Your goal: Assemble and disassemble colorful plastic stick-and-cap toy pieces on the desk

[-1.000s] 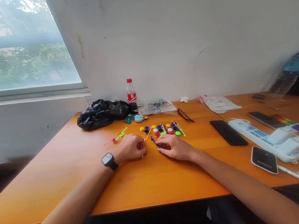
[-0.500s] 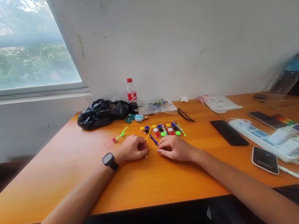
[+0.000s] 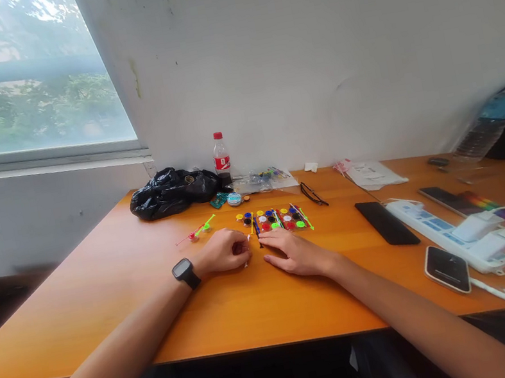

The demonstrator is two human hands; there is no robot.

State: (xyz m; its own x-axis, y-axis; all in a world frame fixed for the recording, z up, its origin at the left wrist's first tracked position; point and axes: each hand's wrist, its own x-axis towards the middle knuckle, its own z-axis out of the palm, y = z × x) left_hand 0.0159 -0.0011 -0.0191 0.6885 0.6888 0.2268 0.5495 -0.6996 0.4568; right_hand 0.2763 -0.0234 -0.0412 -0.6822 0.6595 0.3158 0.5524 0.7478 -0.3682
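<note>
My left hand (image 3: 225,250), with a dark watch on its wrist, is closed around a thin white plastic stick (image 3: 248,238); its ends peek out past the fingers. Just right of it, my right hand (image 3: 293,250) lies low over the table, thumb and fingers apart. Its fingertips are at a dark blue plastic stick (image 3: 256,224), whose contact with them I cannot tell. That stick lies beside a yellow stick (image 3: 252,223). Beyond the right hand are rows of small coloured round pieces (image 3: 271,215) with more sticks among them.
A green stick (image 3: 205,225) and a red piece (image 3: 193,237) lie to the left. Behind stand a black plastic bag (image 3: 169,192) and a cola bottle (image 3: 222,158). To the right are a black phone (image 3: 386,224), a power strip (image 3: 436,231) and a charging device (image 3: 446,269).
The dark blue stick has left my right hand's pinch and now lies upright-on beside the yellow one, which has straightened. The right fingers have spread. My left hand has stayed nearly still.
</note>
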